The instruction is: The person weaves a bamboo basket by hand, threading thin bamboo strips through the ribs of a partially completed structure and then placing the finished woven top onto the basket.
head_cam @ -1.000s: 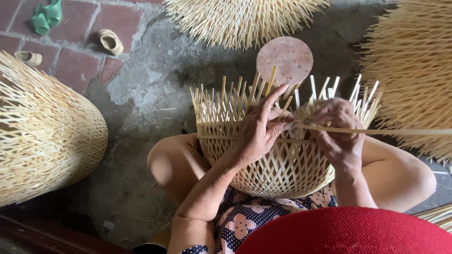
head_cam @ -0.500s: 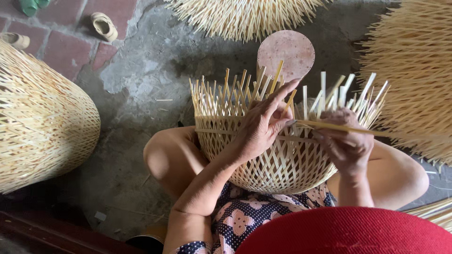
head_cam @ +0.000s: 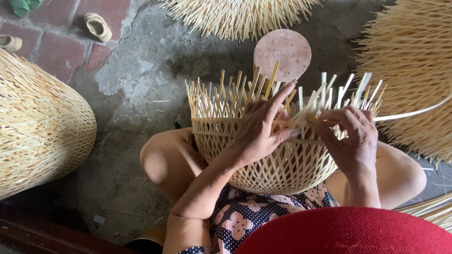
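hands pinch a long bamboo strip (head_cam: 405, 114) on the half-woven basket (head_cam: 263, 160): left hand (head_cam: 259, 131) at nine o'clock, right hand (head_cam: 351, 138) at three; pink round disc (head_cam: 282, 51) at twelve.

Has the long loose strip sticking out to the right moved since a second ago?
Yes. The long strip now bends upward at its far end, towards the bristly woven piece on the right; earlier it lay straight, level with the basket's rim.

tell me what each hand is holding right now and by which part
Both hands work the half-woven pale bamboo basket on the lap. The left hand presses its upper wall below the loose upright strips; the right hand pinches the long thin bamboo strip at its woven-in end.
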